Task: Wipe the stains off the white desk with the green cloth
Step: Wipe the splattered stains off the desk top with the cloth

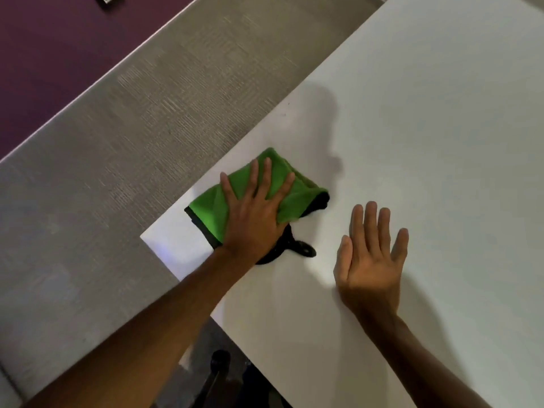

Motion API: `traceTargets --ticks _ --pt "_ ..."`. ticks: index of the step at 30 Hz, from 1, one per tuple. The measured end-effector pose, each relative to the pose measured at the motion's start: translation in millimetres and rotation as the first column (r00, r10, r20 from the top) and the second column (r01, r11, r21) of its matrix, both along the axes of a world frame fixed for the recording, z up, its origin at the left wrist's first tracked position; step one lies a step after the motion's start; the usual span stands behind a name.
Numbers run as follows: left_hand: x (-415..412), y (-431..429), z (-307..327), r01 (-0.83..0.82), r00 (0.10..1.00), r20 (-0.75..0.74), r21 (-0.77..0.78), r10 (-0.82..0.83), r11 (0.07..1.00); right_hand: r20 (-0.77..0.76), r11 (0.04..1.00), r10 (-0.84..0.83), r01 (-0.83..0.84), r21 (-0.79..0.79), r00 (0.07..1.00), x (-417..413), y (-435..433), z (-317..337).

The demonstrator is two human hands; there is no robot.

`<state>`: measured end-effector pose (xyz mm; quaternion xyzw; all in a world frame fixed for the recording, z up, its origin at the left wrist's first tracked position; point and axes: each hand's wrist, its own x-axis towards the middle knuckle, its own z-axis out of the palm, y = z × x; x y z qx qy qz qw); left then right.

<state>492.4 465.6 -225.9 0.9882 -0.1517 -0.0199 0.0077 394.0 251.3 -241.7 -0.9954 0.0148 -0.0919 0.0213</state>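
A folded green cloth (212,203) with a black edge and black underside lies near the left corner of the white desk (426,128). My left hand (253,213) presses flat on top of the cloth, fingers spread and pointing away from me. A black loop (304,248) of the cloth sticks out beside my left wrist. My right hand (371,257) rests flat on the desk to the right of the cloth, fingers apart, holding nothing. A couple of tiny dark specks (284,114) show on the desk beyond the cloth.
The desk's left edge and near corner (144,237) are close to the cloth. Grey carpet (117,142) lies to the left, with a purple area (44,54) beyond. A dark chair base (219,366) shows under the desk's near edge.
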Motion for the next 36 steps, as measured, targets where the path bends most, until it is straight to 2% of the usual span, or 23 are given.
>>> traceTargets --ticks 6,9,13,16,18,20,23,26,32,36 --pt "131 -24 -5 -0.172 0.985 -0.018 -0.07 0.171 0.983 0.033 1.0 0.011 -0.011 -0.005 0.999 -1 -1 -1" --pt "156 -26 1 -0.172 0.985 -0.047 -0.157 0.167 0.972 -0.064 0.998 -0.016 0.02 0.059 0.998 0 0 5" --pt "127 -24 13 -0.016 1.0 -0.027 -0.175 0.012 0.984 -0.187 0.992 -0.032 0.055 0.117 0.982 5 1 5" --pt "71 -18 17 0.195 0.981 0.071 -0.221 -0.183 0.956 -0.182 0.992 -0.054 0.073 0.099 0.982 5 1 5" --pt "20 -12 12 0.283 0.956 0.149 -0.237 -0.253 0.929 -0.19 0.992 -0.053 0.073 0.099 0.98 4 1 5" --pt "-17 -6 7 0.344 0.936 0.158 -0.239 -0.313 0.908 -0.187 0.994 -0.04 0.057 0.09 0.982 5 0 6" --pt "-20 -1 -1 0.414 0.91 0.146 -0.273 -0.387 0.869 -0.117 0.995 -0.037 0.047 0.088 0.993 2 1 7" --pt "12 -6 -5 0.371 0.928 0.157 -0.303 -0.338 0.878 -0.047 0.997 -0.02 0.023 0.075 0.999 2 0 7" --pt "129 -39 -2 0.139 0.989 0.092 -0.268 -0.118 0.953 -0.207 0.997 -0.039 0.051 0.057 0.978 8 0 13" --pt "191 -58 3 0.022 0.999 0.041 -0.273 -0.011 0.962 -0.243 0.996 -0.055 0.071 0.055 0.968 10 2 13"
